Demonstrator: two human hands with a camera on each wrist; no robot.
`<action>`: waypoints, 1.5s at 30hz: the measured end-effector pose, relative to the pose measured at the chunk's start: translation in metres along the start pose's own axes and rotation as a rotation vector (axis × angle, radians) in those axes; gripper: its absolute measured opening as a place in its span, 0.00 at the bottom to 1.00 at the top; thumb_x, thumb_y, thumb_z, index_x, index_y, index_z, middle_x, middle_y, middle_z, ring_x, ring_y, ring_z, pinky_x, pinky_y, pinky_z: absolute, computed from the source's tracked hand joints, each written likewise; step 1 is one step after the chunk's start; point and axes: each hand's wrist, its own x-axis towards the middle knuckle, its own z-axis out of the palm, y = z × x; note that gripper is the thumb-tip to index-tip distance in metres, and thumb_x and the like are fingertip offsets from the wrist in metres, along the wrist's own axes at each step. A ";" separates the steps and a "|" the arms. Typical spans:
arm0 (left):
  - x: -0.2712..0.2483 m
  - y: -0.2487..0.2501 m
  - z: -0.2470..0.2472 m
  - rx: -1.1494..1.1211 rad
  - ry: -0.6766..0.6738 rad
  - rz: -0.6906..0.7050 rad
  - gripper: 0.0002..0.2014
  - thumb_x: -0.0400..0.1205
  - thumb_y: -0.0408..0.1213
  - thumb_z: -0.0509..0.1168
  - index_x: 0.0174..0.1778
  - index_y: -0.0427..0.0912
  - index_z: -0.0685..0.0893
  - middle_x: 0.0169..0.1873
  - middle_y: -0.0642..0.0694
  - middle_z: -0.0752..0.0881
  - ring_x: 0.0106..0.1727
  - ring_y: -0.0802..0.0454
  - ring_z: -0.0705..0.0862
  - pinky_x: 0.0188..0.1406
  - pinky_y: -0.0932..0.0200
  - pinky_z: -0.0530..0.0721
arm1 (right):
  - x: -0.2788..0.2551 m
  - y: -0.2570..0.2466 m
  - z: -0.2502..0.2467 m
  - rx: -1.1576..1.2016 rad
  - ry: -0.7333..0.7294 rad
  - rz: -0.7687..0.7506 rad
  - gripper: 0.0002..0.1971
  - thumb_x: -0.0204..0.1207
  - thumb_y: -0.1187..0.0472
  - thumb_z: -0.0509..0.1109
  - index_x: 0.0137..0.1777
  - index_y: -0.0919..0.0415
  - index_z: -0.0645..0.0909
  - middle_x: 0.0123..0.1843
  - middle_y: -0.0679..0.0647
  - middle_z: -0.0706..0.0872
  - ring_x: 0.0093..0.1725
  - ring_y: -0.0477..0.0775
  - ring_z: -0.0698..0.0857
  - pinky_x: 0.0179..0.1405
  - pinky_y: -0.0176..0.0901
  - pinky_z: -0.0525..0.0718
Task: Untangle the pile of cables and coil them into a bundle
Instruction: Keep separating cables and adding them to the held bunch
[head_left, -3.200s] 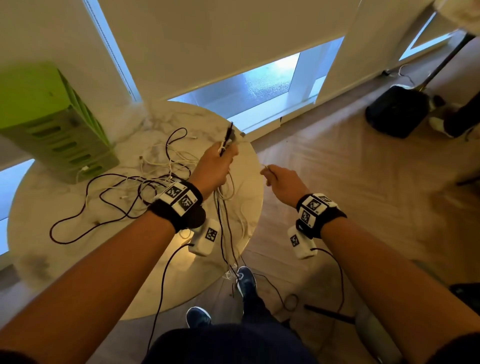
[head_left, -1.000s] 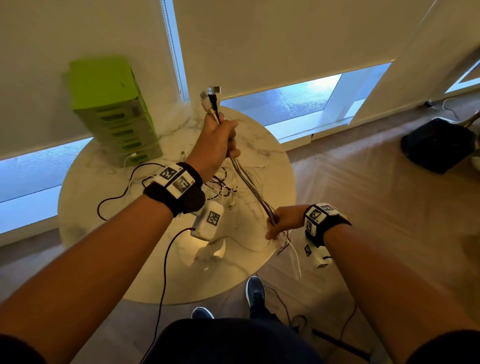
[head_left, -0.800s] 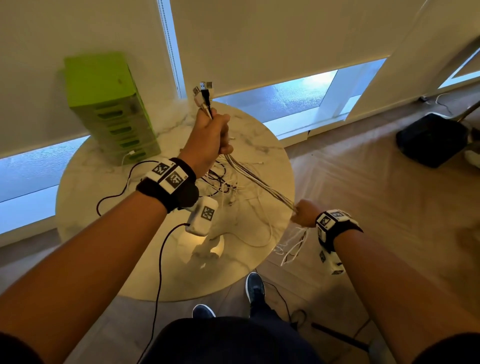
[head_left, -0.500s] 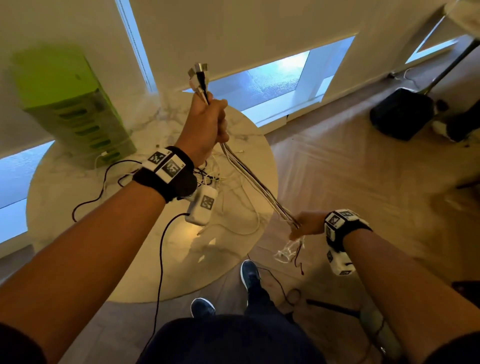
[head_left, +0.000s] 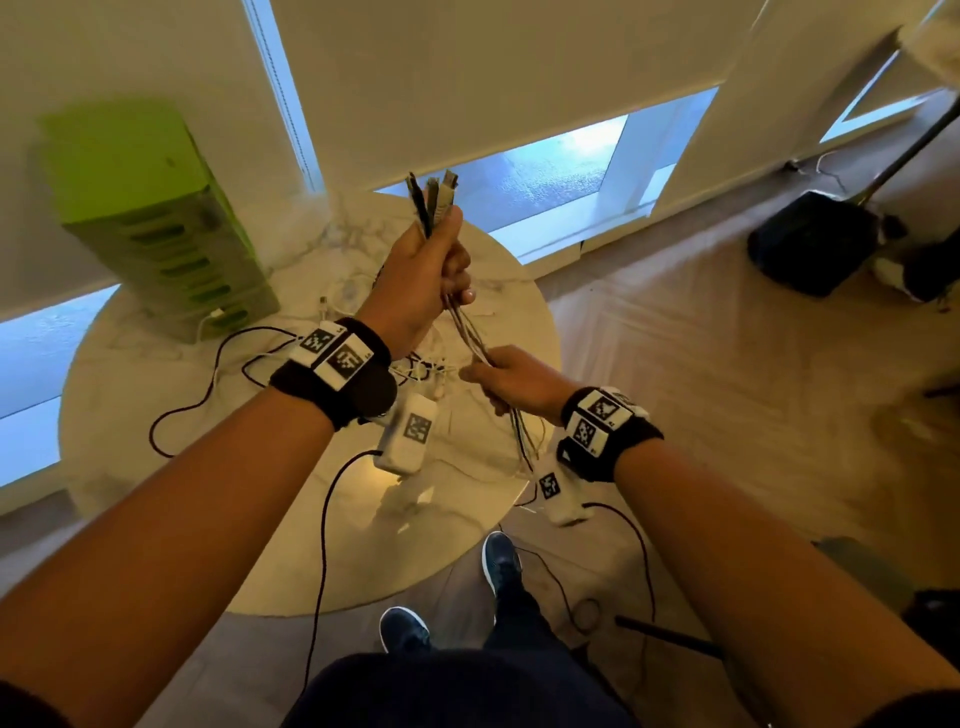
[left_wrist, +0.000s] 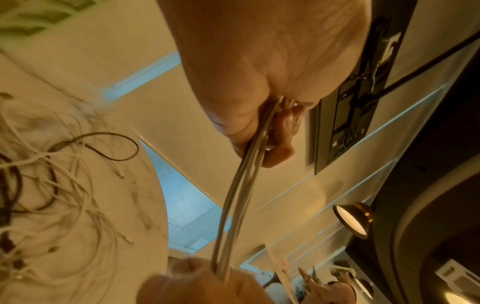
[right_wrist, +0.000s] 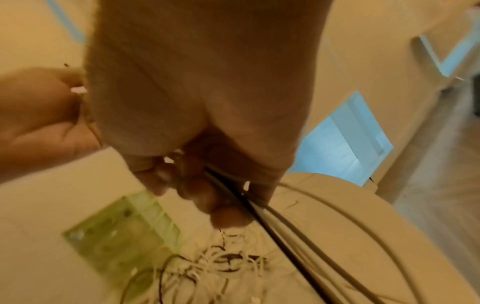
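My left hand (head_left: 428, 280) is raised above the round marble table (head_left: 171, 467) and grips a bunch of cables (head_left: 467, 332), whose plug ends (head_left: 434, 200) stick up out of the fist. The strands run down to my right hand (head_left: 506, 379), which grips them a short way below, over the table's right edge. Their free ends hang beneath it. In the left wrist view the grey strands (left_wrist: 239, 195) leave my curled fingers (left_wrist: 275, 139). The right wrist view shows the cables (right_wrist: 272, 226) passing through my right hand (right_wrist: 207, 185). A tangle of white and dark cables (head_left: 421, 369) lies on the table.
A green slotted box (head_left: 156, 228) stands at the table's back left with a white cable plugged into it. A black wire (head_left: 208, 374) loops across the tabletop. A black bag (head_left: 815, 244) sits on the wooden floor at far right. My shoes (head_left: 498, 561) are by the table's near edge.
My right hand had slid down and out along the cables past the table edge; now it is back up close under my left hand. The left hand stays raised, gripping the plug ends.
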 end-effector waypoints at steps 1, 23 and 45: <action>-0.001 0.001 -0.009 -0.010 0.012 -0.003 0.17 0.93 0.46 0.58 0.38 0.48 0.66 0.26 0.53 0.64 0.26 0.54 0.62 0.32 0.57 0.75 | 0.004 0.003 0.002 -0.067 0.033 0.015 0.17 0.84 0.56 0.67 0.33 0.58 0.72 0.28 0.54 0.73 0.27 0.52 0.74 0.31 0.44 0.78; -0.016 -0.011 -0.113 0.051 0.680 -0.084 0.14 0.92 0.51 0.56 0.43 0.51 0.69 0.25 0.56 0.63 0.24 0.58 0.60 0.24 0.61 0.61 | 0.091 -0.031 0.050 -0.585 -0.351 -0.362 0.22 0.84 0.33 0.57 0.52 0.53 0.73 0.45 0.52 0.82 0.45 0.57 0.84 0.46 0.54 0.83; 0.003 -0.066 -0.140 0.113 1.055 -0.117 0.14 0.92 0.50 0.56 0.42 0.50 0.70 0.24 0.55 0.67 0.23 0.57 0.65 0.22 0.59 0.69 | 0.293 -0.016 0.108 -0.736 -0.332 -0.247 0.21 0.85 0.48 0.63 0.59 0.68 0.84 0.60 0.67 0.86 0.59 0.68 0.85 0.49 0.46 0.79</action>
